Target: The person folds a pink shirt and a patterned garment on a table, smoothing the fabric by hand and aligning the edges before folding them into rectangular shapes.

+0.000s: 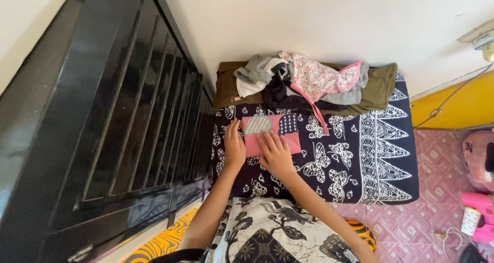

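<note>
Closest to me, across my lap, lies a black-and-white batik cloth with bird figures (267,232). Just beyond it both my hands press flat on a small folded pink garment with a striped cloud patch and a dotted patch (278,129), which lies on the dark navy batik cloth with white butterflies (360,155) covering the low mattress. My left hand (234,147) rests at the garment's left edge, fingers stretched out and together; my right hand (275,152) lies across its lower middle, palm down. Neither grip closes on anything (both are spread open, only pressing). Farther back, against the white wall (319,21), a loose heap of grey, dark and pink floral clothes (303,83) sits on a folded olive-brown cloth (378,90). I judge the fold could spring open or skew if my palms slide unevenly, since the patterned cover beneath may creep. The heap looks unsteady and could spill forward.
</note>
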